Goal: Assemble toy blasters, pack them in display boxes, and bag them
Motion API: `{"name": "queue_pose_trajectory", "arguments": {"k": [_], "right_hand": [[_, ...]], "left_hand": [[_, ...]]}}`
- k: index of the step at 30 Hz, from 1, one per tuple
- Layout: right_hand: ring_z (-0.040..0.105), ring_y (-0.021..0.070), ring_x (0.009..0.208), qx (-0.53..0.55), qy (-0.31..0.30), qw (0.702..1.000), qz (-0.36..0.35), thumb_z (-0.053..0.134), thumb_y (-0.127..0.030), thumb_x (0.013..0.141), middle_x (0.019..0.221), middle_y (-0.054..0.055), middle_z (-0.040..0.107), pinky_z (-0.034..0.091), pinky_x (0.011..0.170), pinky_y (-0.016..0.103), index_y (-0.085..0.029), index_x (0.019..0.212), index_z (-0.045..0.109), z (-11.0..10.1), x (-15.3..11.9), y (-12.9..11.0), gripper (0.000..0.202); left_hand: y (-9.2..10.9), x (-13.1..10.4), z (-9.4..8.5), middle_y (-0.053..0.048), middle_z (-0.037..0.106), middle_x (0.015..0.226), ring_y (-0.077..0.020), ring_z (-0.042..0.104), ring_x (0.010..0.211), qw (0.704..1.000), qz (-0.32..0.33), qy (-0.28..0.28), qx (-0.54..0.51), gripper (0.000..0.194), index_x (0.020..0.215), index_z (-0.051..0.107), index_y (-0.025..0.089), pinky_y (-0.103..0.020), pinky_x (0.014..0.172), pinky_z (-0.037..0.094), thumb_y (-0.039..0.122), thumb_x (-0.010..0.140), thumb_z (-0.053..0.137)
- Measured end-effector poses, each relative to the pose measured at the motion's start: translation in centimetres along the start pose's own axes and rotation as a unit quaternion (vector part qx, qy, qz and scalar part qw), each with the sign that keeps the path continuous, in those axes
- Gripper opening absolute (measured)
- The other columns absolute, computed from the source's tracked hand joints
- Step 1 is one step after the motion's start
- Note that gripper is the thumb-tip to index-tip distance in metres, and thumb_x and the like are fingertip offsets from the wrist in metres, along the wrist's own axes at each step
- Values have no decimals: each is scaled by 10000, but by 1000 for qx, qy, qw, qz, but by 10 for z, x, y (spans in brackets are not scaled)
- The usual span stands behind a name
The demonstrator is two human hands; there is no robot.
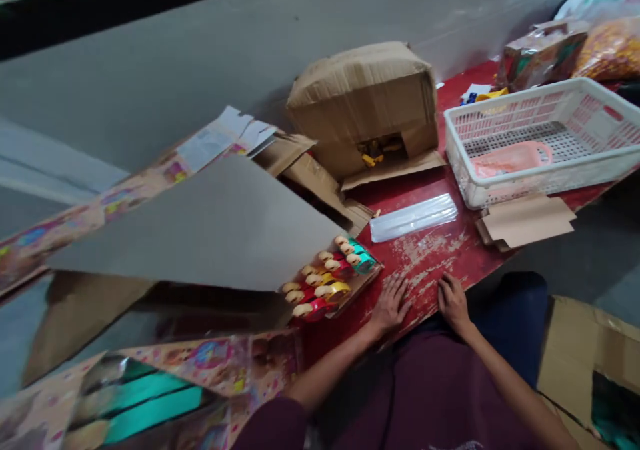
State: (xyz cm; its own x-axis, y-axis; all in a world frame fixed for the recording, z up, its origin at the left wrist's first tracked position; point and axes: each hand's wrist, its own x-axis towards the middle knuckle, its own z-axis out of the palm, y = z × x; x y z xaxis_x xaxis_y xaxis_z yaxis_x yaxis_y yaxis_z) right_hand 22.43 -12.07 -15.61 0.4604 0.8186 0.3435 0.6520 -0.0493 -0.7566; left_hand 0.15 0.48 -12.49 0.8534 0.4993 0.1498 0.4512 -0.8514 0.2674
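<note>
My left hand (391,305) lies flat on the worn red table (417,253), fingers spread, holding nothing. To its left is a shallow box with rows of small round-headed items (325,278) in teal, red and yellow. My right hand (453,300) rests at the table's front edge, fingers somewhat bent and apart, with nothing visible in it. A stack of clear plastic sleeves (414,218) lies on the table beyond both hands.
A brown carton (365,103) with a cut opening stands behind the sleeves. At the right are a white plastic basket (555,180) holding a pink scoop (515,159) and flat cardboard pieces (530,220). A large grey board (195,227) and printed boxes (220,363) lie at the left.
</note>
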Motion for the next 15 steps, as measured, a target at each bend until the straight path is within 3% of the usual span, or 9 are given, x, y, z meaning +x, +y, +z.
{"name": "queue_pose_trajectory", "arguments": {"k": [6,9,11,15], "right_hand": [[583,242,1256,76,-69,995,-11,523,-201,957,1323,165,605,531,1059,431,-166,1149,678,-24,13,-7,249],[640,178,1145,125,-104,986,-16,559,-181,917,1250,109,640,558,983,320,-190,1114,671,-36,26,-4,226],[653,153,1089,191,-164,968,5,567,-166,897,1203,78,655,550,954,277,-203,1120,669,-41,35,1,248],[664,188,1054,272,-325,901,88,606,-223,872,1146,65,696,525,944,289,-216,1148,696,-56,50,11,290]], "left_hand": [[-12,0,3,-153,461,1577,-294,361,1513,997,-14,-40,64,538,1491,495,116,-527,1245,307,352,1009,461],[-25,-8,5,-94,427,1609,-264,348,1524,993,-13,-61,104,573,1550,431,185,-484,1245,324,327,995,453],[-38,-19,10,-53,397,1629,-248,332,1533,990,-4,-67,124,648,1609,314,252,-466,1242,337,296,975,444],[-57,-42,16,3,377,1637,-244,345,1526,985,-14,-106,137,763,1633,132,363,-474,1218,381,277,933,423]]}}
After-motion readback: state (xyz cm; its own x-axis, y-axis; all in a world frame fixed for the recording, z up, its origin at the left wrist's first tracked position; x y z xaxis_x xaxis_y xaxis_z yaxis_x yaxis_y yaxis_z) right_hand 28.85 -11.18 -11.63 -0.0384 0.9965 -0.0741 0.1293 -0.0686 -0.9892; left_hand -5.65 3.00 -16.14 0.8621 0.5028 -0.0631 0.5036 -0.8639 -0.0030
